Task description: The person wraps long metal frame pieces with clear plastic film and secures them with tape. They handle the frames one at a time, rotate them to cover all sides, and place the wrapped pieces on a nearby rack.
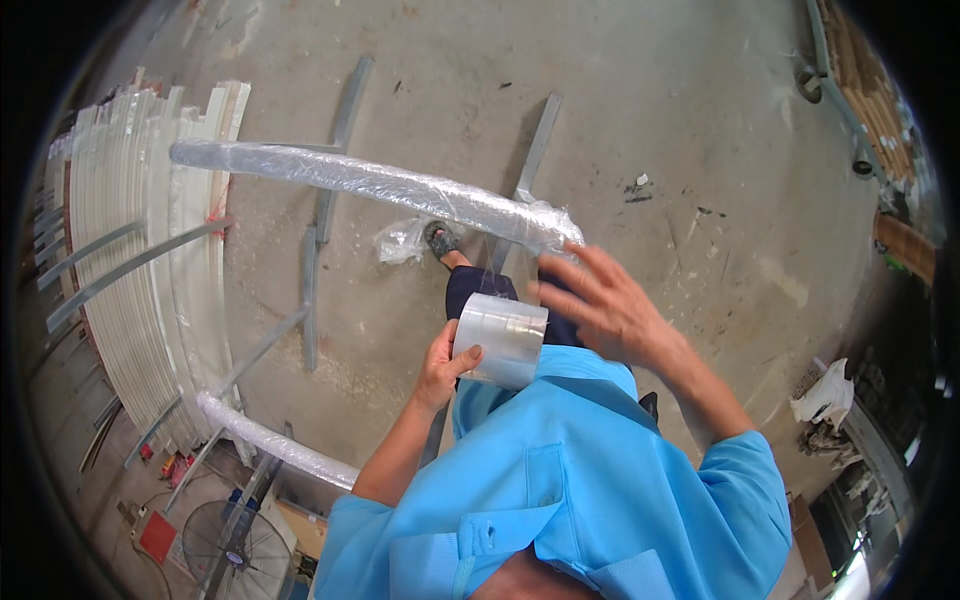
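My left hand (438, 368) grips a wide roll of clear plastic film (505, 340), its thumb lying across the roll's side. A thin, see-through strip seems to run up from the roll toward the long wrapped bundle (390, 188). That bundle is covered in shiny clear film, which is crumpled at its right end, and rests across metal bars. My right hand (605, 300) is beside this right end with fingers spread and slightly blurred. Whether its fingertips touch the film I cannot tell.
A metal support bar (538, 145) stands under the bundle's right part, another bar (345, 110) further left. Long white profiles (140, 270) are stacked at the left. A second wrapped bundle (270, 440) and a fan (235, 550) are at lower left. Crumpled plastic (400, 242) lies near my foot.
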`<action>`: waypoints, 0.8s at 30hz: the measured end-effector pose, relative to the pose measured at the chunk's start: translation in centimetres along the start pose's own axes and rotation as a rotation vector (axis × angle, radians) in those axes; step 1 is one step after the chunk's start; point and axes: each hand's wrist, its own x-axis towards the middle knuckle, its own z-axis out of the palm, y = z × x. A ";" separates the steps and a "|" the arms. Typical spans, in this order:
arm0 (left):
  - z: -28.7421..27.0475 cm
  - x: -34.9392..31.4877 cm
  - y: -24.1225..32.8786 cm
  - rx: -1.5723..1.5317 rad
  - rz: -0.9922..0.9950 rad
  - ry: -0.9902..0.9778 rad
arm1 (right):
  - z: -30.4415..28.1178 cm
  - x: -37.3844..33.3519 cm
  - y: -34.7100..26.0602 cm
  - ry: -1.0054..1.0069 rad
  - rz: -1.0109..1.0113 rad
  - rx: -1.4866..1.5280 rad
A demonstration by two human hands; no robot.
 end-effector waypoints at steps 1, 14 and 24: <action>0.9 -0.3 1.3 -0.017 0.021 -0.008 | -0.2 -0.7 -1.0 0.025 -0.085 -0.041; 5.7 8.0 8.6 0.848 0.817 0.233 | -5.4 1.4 8.9 0.713 0.218 -0.070; 1.9 11.1 0.5 0.884 0.595 0.259 | 2.7 6.1 24.7 0.495 0.411 -0.042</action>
